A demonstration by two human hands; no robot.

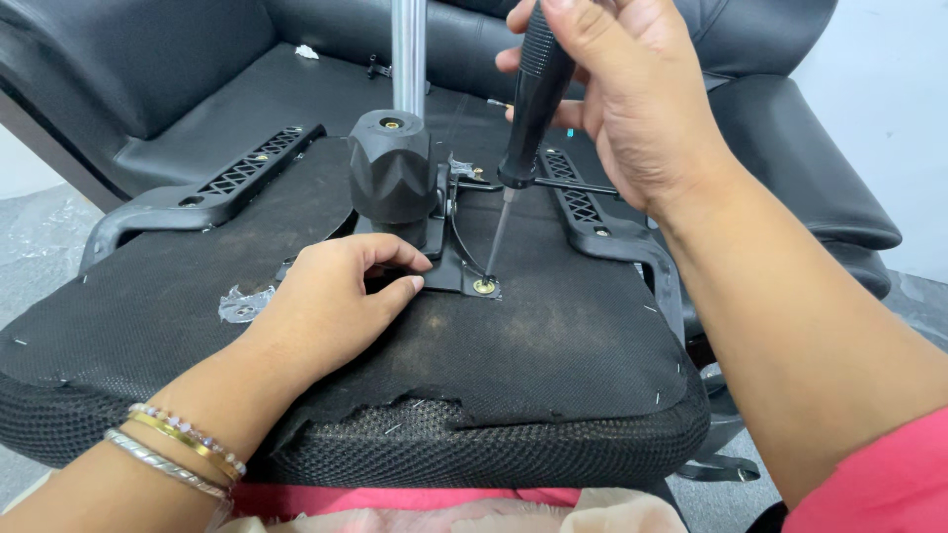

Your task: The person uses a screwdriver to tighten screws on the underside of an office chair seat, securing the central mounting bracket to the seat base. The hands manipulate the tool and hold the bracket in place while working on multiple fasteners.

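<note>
An upturned office chair seat (553, 345) lies with its fabric-covered underside up, and the black metal mounting plate (449, 266) at its centre serves as the landmark. The right hand (632, 109) is closed around the black handle of a screwdriver (533, 99), its tip set in a brass-coloured screw (485, 286) at the plate's near right corner. The left hand (331, 306) rests curled on the seat just left of the plate, fingertips touching its edge, holding nothing. That screw appears seated or nearly so; whether the other corners are fastened cannot be told. No containers show. Two armrest brackets (247, 173) flank the plate.
</note>
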